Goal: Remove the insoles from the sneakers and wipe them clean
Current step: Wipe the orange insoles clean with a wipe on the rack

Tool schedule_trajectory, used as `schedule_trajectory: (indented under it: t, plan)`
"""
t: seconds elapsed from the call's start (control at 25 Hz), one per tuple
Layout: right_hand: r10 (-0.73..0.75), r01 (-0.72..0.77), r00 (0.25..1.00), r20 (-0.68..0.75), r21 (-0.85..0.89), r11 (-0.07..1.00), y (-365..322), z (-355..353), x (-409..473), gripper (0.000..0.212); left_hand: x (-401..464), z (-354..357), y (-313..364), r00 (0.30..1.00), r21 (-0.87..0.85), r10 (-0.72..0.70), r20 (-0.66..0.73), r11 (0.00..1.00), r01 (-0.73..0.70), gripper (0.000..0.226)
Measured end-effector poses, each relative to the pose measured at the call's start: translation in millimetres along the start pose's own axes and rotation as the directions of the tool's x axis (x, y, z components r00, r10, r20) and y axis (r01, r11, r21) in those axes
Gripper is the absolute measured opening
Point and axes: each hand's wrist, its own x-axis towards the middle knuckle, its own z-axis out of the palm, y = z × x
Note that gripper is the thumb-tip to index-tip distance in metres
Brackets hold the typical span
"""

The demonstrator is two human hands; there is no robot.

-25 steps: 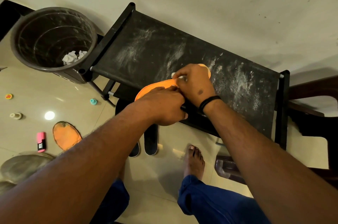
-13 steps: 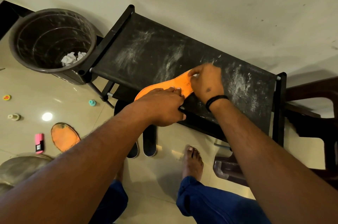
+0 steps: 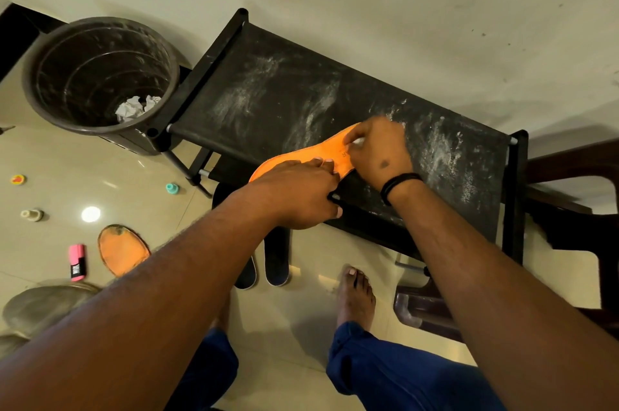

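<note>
1. Head view, the work: 1 orange insole (image 3: 303,156) lies flat on the near edge of the dark bench (image 3: 278,88), its left end jutting a little past that edge. Laid out flat there, it offers its whole face for wiping.

2. The left hand (image 3: 298,192) presses down on the insole's left half, fingers curled over the bench's near edge, which I judge serves to pin it against sliding. Its grip is curled round the insole and the edge together.

3. The right hand (image 3: 376,150) sits on the insole's right end, fingertips pressed together and pinching a small pale wipe (image 3: 359,141); little of it shows, so cloth or tissue cannot be told. This looks like the rubbing hand.

4. Materials: the insole looks thin, flexible and foam-like, waisted in the middle, with small print near the right hand. The bench top is a taut black sheet on a dark tube frame, smeared with white powdery streaks.

5. Elsewhere in the same view: a 2nd orange insole (image 3: 122,251) lies on the glossy tiled floor (image 3: 60,159) at near left, dirt darkening its rim. I judge it awaits its turn.

6. 2 dark sneakers (image 3: 276,259) stand under the bench's near edge. A dark round bin (image 3: 43,75) at far left holds crumpled white paper (image 3: 134,107), within easy reach for used wipes.
</note>
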Motion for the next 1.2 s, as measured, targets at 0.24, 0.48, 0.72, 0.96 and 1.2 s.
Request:
schedule_trajectory:
  t: [0.24,0.48,0.72,0.96,1.2]
  plan:
    - [-0.114,0.114,0.993,0.034,0.009,0.993,-5,2,-2,0.024,4,1,-2,1.000,-0.020,0.014,-0.020,1.000,-0.014,0.051]
    - [0.071,-0.077,0.991,0.117,0.048,0.996,19,-26,4,0.017,0,-1,-1,1.000,0.018,-0.005,0.006,1.000,0.005,0.065]
    - [-0.093,0.063,0.959,0.269,0.116,0.991,5,-20,-9,0.014,3,1,-2,1.000,-0.016,0.016,-0.026,1.000,-0.016,0.060]
    - [0.019,-0.028,0.995,0.100,0.091,0.995,17,-24,-1,0.020,2,0,-2,1.000,0.018,0.007,-0.002,1.000,-0.007,0.060]
    - [-0.048,0.048,0.993,0.112,0.000,0.999,8,-18,-1,0.014,3,2,-3,1.000,0.023,0.011,-0.009,1.000,-0.011,0.059]
